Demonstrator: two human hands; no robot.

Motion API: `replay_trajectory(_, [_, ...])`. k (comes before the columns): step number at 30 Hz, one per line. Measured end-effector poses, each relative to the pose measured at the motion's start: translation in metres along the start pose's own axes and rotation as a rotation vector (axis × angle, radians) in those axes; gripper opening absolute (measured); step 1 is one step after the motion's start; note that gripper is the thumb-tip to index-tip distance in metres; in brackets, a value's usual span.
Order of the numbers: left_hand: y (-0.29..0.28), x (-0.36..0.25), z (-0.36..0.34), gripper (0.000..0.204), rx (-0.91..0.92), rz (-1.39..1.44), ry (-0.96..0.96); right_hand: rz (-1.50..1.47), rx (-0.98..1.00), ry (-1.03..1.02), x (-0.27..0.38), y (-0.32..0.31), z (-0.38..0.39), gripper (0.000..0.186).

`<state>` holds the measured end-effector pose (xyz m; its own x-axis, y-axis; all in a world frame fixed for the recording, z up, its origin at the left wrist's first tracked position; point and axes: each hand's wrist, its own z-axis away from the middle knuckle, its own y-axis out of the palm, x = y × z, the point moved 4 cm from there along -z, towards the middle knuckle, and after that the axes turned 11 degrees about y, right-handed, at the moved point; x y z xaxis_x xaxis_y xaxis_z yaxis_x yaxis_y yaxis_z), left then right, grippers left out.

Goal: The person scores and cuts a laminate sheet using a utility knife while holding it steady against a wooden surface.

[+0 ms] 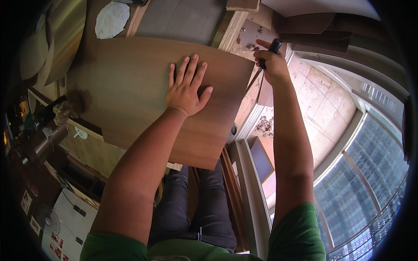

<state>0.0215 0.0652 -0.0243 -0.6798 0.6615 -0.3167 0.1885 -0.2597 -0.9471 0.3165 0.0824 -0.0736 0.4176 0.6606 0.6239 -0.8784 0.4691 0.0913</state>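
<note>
A wide brown wood-grain board lies flat in front of me, its near right corner jutting out over my legs. My left hand rests palm down on it, fingers stretched and spread. Just off the board's right edge, my right hand is wrapped round the black handle of a file-like tool, with the index finger pointing out. The tool's long, thin, dark blade slants down along that edge. Whether it touches the edge I cannot tell.
A white round piece and a grey panel lie beyond the board. Curved sheets lean at the far left. Shavings litter the ledge on the right, beside a large window. Dark brown panels are stacked at the far right.
</note>
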Motion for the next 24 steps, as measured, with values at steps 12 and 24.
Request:
replay_trajectory(12, [-0.001,-0.003,-0.002,0.073,-0.010,-0.015,0.018,0.284,-0.408,-0.205,0.019,-0.050,0.054,0.059])
replay_trajectory(24, [0.002,-0.005,-0.002,0.071,-0.013,-0.107,0.049,-0.784,0.410,-0.029,-0.063,-0.028,0.233,0.065])
